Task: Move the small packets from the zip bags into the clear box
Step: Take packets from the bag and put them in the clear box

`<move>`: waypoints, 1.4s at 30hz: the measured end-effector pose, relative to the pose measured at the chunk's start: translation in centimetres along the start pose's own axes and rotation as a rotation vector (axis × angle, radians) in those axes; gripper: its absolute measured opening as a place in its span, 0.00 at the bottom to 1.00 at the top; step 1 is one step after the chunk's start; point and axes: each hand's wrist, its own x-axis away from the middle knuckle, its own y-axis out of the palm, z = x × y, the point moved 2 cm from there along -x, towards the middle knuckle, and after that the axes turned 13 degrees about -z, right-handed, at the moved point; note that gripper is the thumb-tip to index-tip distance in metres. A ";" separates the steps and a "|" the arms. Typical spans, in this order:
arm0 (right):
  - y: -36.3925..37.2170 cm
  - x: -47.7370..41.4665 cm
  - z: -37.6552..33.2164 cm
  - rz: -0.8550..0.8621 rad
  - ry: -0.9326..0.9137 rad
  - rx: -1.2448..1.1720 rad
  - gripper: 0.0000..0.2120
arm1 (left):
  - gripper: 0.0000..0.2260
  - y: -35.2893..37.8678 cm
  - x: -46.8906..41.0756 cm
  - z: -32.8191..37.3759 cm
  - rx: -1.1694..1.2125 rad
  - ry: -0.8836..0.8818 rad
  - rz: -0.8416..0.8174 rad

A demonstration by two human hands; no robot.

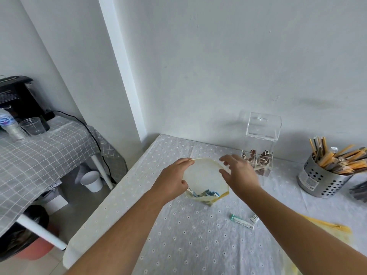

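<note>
A clear zip bag with a yellow rim stands open on the table, with several small blue and white packets at its bottom. My left hand grips the bag's left edge. My right hand hovers at the bag's right rim with fingers spread; whether it touches the rim is unclear. The clear box stands behind my right hand near the wall, lid raised, with brown packets inside. Two loose packets lie on the cloth in front of the bag.
A perforated metal holder full of stick packets stands at the right. Another yellow-rimmed bag lies flat at the lower right. The table's left edge drops to the floor, where a white cup stands beside a second covered table.
</note>
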 end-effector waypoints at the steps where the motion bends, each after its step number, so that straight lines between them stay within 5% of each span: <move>1: 0.0 0.1 -0.7 0.028 -0.071 0.012 0.13 | 0.30 0.1 0.1 -0.1 0.015 -0.002 -0.011; 4: 1.0 0.5 -3.0 -0.095 -0.203 0.055 0.10 | 0.32 0.3 0.3 -0.1 0.041 0.002 -0.036; 8: 3.7 -0.8 -4.1 -0.492 -0.039 0.300 0.13 | 0.34 0.7 0.4 0.3 0.063 0.010 -0.065; 13: 6.1 -1.9 -4.2 -0.682 0.049 0.531 0.19 | 0.34 0.8 0.6 0.2 0.101 0.020 -0.086; 24: 8.5 -3.7 -3.6 -0.650 -0.001 0.638 0.07 | 0.35 0.1 -1.3 -1.6 0.161 0.088 -0.153; 34: 8.7 -4.9 -2.6 -0.565 0.160 0.263 0.11 | 0.34 -0.8 -3.0 -2.2 0.139 0.162 -0.187; 42: 5.2 -3.8 -4.2 -0.416 0.121 -0.129 0.07 | 0.34 -1.3 -4.0 -2.9 0.101 0.178 -0.191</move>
